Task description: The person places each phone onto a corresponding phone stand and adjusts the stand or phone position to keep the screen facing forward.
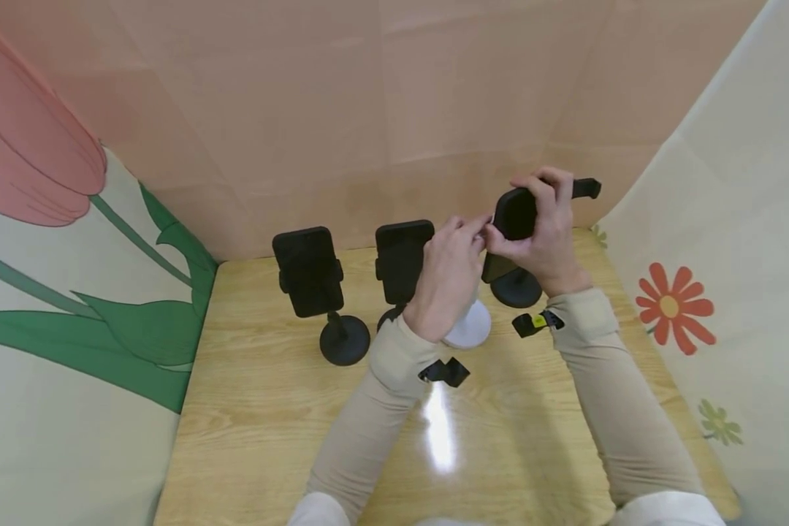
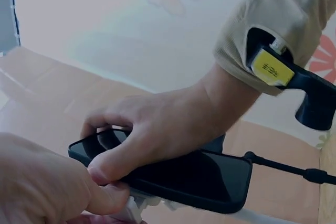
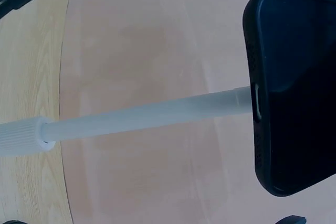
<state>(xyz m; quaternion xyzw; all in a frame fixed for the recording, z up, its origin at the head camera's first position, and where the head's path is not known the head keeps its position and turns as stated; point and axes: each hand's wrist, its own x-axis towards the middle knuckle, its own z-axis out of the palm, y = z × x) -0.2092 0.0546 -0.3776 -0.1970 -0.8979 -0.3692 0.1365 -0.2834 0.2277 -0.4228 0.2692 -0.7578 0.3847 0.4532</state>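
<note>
My right hand [image 1: 552,226] grips a black-cased smartphone [image 1: 514,215] over its edges, thumb along the near side. In the left wrist view the phone [image 2: 210,177] lies against a white clamp [image 2: 128,212] of a phone stand. My left hand [image 1: 446,281] pinches that clamp, its thumb [image 2: 105,199] close to the right thumb. The stand's white pole [image 3: 147,114] runs up to the phone in the right wrist view, and its round white base [image 1: 471,327] rests on the table. The phone and hands hide most of the clamp.
Two black stands holding phones, one [image 1: 310,272] at left and one [image 1: 402,259] in the middle, stand on the wooden table [image 1: 256,431]. Another black stand's base [image 1: 516,289] is behind the right hand. Cloth walls [image 1: 289,109] enclose the back and sides.
</note>
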